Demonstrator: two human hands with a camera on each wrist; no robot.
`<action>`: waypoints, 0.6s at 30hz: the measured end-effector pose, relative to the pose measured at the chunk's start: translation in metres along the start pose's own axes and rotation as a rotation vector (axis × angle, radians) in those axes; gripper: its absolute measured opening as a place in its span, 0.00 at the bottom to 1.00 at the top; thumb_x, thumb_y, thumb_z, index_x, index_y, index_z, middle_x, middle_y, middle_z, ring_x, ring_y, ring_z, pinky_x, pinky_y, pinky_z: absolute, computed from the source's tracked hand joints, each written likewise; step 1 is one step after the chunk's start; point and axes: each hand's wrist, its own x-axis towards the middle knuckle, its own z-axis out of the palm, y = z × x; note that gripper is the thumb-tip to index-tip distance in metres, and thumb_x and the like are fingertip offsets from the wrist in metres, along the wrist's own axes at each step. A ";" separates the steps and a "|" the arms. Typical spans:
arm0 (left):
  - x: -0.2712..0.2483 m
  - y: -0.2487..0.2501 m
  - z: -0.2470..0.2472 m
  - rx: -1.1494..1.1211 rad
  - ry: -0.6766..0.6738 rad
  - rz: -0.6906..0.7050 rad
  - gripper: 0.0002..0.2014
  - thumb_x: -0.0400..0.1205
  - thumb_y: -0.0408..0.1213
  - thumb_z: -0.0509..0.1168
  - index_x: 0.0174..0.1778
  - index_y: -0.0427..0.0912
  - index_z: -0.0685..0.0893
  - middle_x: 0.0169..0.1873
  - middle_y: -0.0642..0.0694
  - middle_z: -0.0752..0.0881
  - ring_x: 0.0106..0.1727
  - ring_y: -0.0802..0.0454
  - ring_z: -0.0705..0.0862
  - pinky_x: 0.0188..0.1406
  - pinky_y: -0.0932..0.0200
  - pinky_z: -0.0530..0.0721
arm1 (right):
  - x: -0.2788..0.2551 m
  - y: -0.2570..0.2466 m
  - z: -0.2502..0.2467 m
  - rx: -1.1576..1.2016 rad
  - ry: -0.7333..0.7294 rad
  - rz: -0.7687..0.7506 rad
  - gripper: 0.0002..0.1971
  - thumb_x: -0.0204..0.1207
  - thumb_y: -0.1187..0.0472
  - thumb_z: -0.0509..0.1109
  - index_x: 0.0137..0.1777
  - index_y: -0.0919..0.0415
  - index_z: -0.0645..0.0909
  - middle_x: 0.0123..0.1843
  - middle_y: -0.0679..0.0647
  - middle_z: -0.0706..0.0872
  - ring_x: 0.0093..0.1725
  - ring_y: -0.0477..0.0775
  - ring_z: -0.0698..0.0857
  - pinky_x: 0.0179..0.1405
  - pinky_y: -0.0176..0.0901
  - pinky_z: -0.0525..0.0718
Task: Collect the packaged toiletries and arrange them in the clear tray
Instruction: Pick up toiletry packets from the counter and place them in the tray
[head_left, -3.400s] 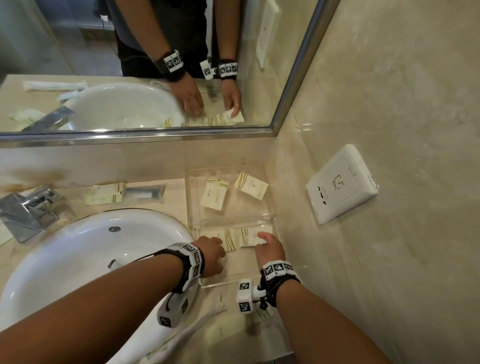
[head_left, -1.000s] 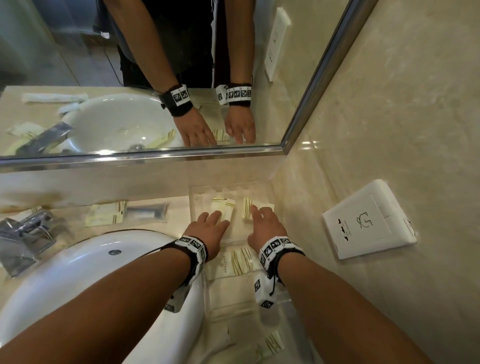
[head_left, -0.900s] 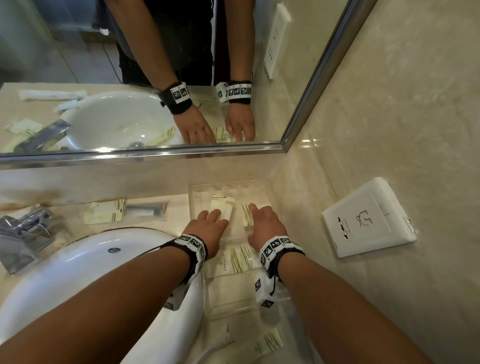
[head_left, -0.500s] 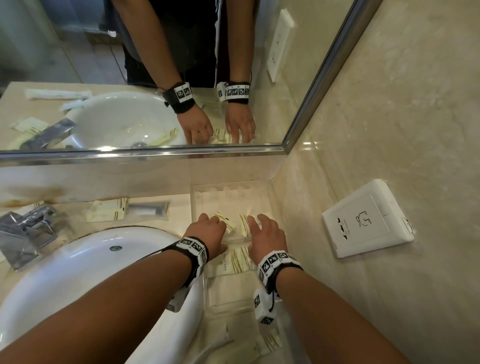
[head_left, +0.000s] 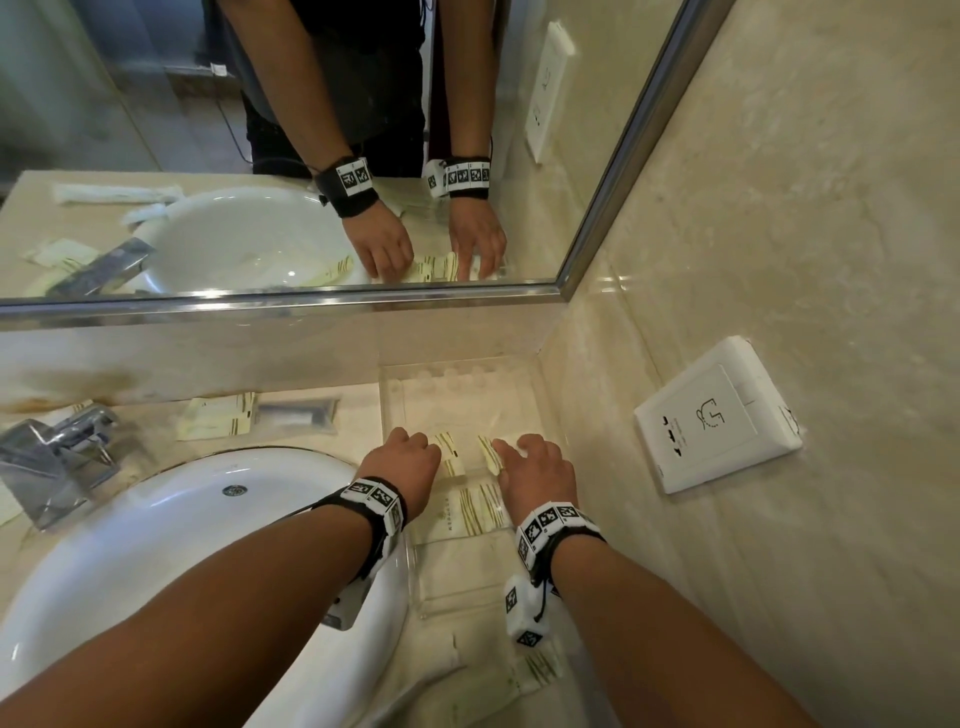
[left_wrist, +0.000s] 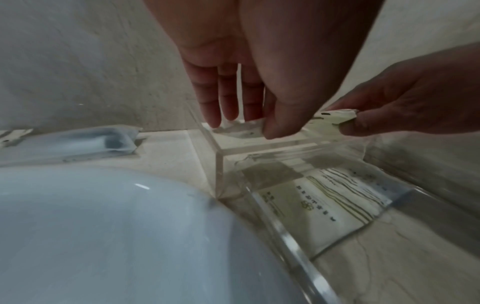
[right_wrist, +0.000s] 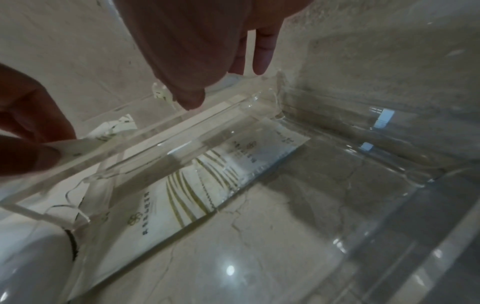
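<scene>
Left hand (head_left: 410, 462) in a pinching grip on a cream striped packet (head_left: 451, 457) inside the clear tray (head_left: 519, 374), right hand (head_left: 535, 467) clamped on a second packet (head_left: 488, 451) just beside it, two packets (head_left: 475, 512) flat in the nearer compartment, another packet (head_left: 218, 421) on the table (head_left: 358, 410) behind the white sink (head_left: 156, 535).

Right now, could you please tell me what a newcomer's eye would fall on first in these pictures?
Both hands, left hand and right hand, reach into the far compartment of the clear tray in the counter corner, each pinching a cream striped packet. Left of the tray sits the white basin; above it a mirror repeats the scene.
</scene>
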 end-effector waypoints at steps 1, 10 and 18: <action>-0.002 -0.001 0.000 0.001 0.009 0.006 0.11 0.78 0.30 0.61 0.56 0.43 0.80 0.51 0.46 0.81 0.56 0.44 0.75 0.41 0.52 0.84 | -0.002 -0.001 0.000 0.012 -0.003 0.008 0.25 0.79 0.56 0.69 0.76 0.41 0.76 0.71 0.54 0.79 0.67 0.60 0.78 0.58 0.54 0.80; -0.024 0.014 0.001 0.031 0.062 0.138 0.07 0.79 0.31 0.59 0.51 0.43 0.78 0.48 0.46 0.79 0.47 0.45 0.77 0.34 0.53 0.78 | -0.027 0.010 0.005 0.036 -0.005 0.008 0.25 0.81 0.56 0.67 0.78 0.42 0.73 0.78 0.54 0.75 0.74 0.62 0.73 0.63 0.55 0.79; -0.033 0.033 0.011 0.108 -0.033 0.218 0.09 0.80 0.30 0.58 0.53 0.41 0.79 0.49 0.42 0.79 0.47 0.41 0.80 0.34 0.52 0.73 | -0.034 0.009 0.006 0.105 0.032 0.023 0.23 0.79 0.57 0.71 0.74 0.44 0.79 0.76 0.56 0.77 0.74 0.64 0.74 0.57 0.59 0.83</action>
